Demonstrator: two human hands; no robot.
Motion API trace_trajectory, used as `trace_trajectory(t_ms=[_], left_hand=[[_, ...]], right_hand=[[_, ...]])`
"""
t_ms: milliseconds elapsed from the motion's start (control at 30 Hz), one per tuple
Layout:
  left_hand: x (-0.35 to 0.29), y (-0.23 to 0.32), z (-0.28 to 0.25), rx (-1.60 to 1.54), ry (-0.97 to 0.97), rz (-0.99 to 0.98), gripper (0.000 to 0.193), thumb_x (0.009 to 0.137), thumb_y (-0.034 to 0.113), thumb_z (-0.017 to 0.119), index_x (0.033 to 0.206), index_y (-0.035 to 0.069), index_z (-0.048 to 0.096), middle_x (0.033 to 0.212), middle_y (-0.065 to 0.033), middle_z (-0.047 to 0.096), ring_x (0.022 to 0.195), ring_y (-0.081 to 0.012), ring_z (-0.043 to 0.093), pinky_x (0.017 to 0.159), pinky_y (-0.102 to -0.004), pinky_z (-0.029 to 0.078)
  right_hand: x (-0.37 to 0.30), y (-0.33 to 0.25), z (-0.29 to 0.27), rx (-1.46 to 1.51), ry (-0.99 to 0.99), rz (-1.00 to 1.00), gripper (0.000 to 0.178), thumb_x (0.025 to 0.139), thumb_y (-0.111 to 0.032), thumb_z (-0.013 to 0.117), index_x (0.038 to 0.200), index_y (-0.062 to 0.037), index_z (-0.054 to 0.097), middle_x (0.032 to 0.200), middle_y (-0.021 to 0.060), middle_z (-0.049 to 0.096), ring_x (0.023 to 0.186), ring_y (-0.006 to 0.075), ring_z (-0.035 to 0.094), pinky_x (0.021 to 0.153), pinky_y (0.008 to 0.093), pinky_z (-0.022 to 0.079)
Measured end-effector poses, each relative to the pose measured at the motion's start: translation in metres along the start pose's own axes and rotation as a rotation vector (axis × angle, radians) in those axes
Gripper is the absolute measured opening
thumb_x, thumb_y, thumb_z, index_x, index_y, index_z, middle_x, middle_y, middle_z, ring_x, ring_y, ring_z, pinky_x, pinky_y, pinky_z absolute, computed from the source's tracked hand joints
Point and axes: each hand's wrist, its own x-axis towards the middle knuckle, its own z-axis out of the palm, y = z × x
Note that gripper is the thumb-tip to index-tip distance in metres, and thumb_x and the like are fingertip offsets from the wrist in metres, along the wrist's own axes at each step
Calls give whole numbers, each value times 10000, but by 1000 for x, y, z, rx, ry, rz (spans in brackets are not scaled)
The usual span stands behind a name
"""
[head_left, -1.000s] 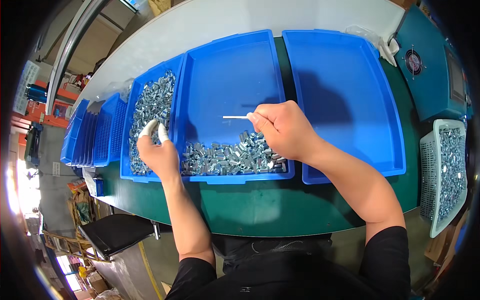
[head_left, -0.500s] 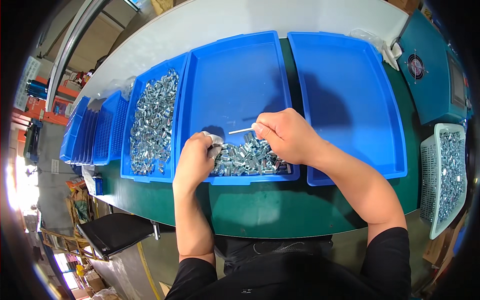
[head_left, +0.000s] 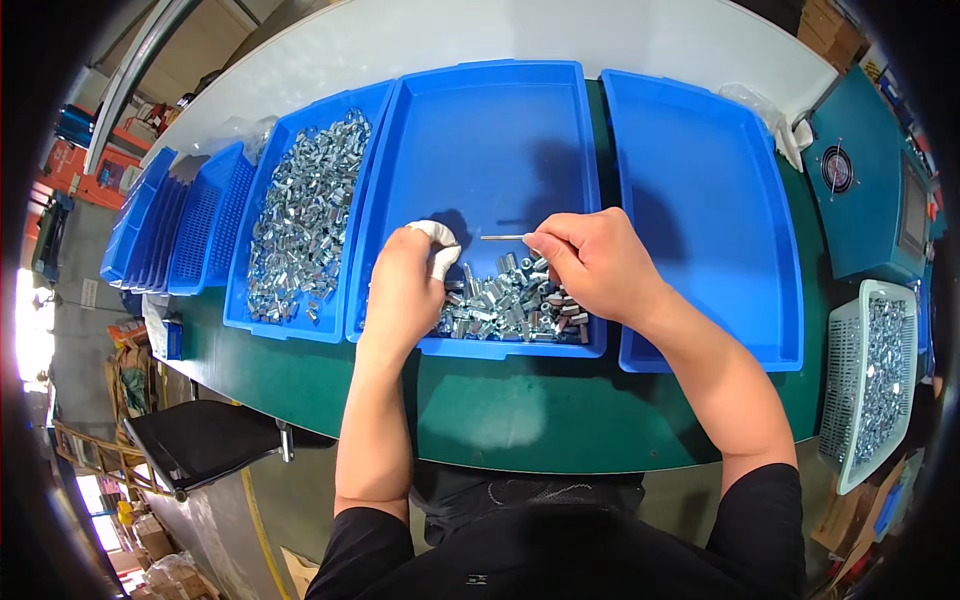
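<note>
A thin metal rod [head_left: 500,237] sticks out to the left from my right hand [head_left: 600,268], which pinches its end between thumb and fingers. Facing the rod's tip, across a small gap, is my left hand [head_left: 402,290]. White coverings [head_left: 440,238] wrap its thumb and forefinger. Those fingers are curled together, and whatever they may hold is hidden. Both hands are over the near part of the middle blue tray [head_left: 480,110]. Below them a pile of short shiny metal pieces [head_left: 510,305], some showing a hole through the end, lies along the tray's near side.
The left blue tray [head_left: 375,105] holds many similar metal pieces. Another blue tray [head_left: 710,200] lies to the right. Blue baskets [head_left: 210,220] stand at the far left. A teal machine [head_left: 865,180] and a pale green basket [head_left: 840,390] of small metal parts are at the right.
Both hands have moved slightly away from me, clear of the pile's top. The rod, tilted before, is now nearly level. The whole view has shifted a little.
</note>
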Motion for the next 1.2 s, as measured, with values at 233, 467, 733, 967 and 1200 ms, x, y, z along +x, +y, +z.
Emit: trace_trajectory(t_ms=[233, 467, 733, 967, 1200], left_hand=[[-4, 8, 1, -501, -32, -27, 110, 875, -6, 693, 963, -4, 627, 844, -45, 658, 762, -118, 595, 730, -269, 507], [-7, 11, 7, -686, 27, -131, 147, 847, -18, 725, 975, 5, 658, 860, -22, 670, 799, -92, 603, 745, -250, 504], [-9, 13, 13, -735, -12, -90, 175, 848, -14, 742, 999, 6, 658, 873, -12, 677, 804, -77, 622, 735, -237, 511], [-13, 16, 13, -873, -93, -156, 109, 902, -23, 659, 1006, 5, 647, 824, -36, 670, 723, -94, 630, 660, -241, 512], [-11, 19, 11, -1051, -206, -245, 54, 928, 20, 652, 978, 31, 634, 808, -25, 662, 696, -71, 609, 609, -219, 485]], right_hand=[[1, -2, -4, -36, -42, -40, 247, 971, -120, 608, 770, 22, 627, 556, 85, 574, 473, 151, 522, 472, 307, 386], [1, -2, -4, 43, -50, -46, 249, 973, -111, 600, 761, 21, 614, 565, 94, 572, 482, 151, 526, 476, 301, 390], [-1, -4, -5, -4, -72, -142, 197, 958, -97, 605, 799, 17, 628, 599, 102, 589, 501, 174, 554, 485, 312, 411], [-2, -8, -3, -96, -44, -238, 131, 926, -92, 628, 818, -19, 637, 641, 129, 564, 535, 290, 538, 497, 364, 400], [-5, -10, -3, -102, -55, -219, 99, 898, -70, 639, 808, -29, 627, 658, 140, 566, 562, 313, 547, 505, 388, 403]])
